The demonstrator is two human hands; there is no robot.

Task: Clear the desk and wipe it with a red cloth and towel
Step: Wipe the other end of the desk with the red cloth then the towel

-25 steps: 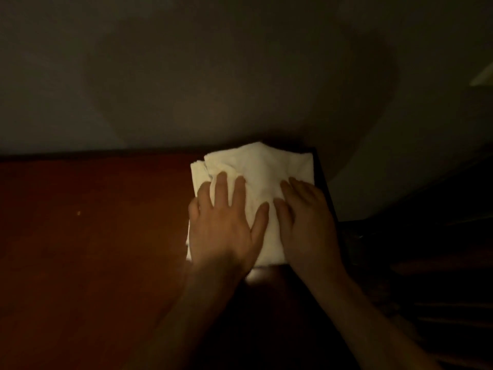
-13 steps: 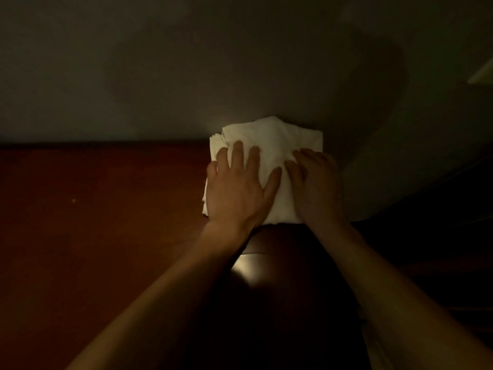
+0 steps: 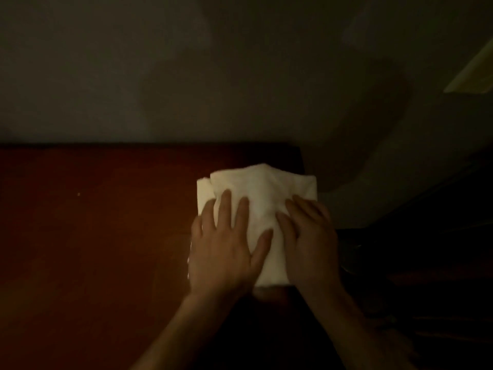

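A folded white towel (image 3: 262, 193) lies on the reddish-brown desk (image 3: 93, 236) near its far right corner. My left hand (image 3: 224, 249) presses flat on the towel's left half with fingers spread. My right hand (image 3: 310, 241) lies flat on its right half, beside the desk's right edge. Both palms cover the towel's near part. The room is dim. No red cloth is in view.
A plain wall (image 3: 186, 76) rises directly behind the desk's far edge. Right of the desk the space drops into darkness with vague dark shapes (image 3: 426, 263). A small pale speck (image 3: 78, 194) sits on the desk at the left.
Both hands have pulled the towel back from the wall toward me, after pushing it up against the far edge half a second ago.
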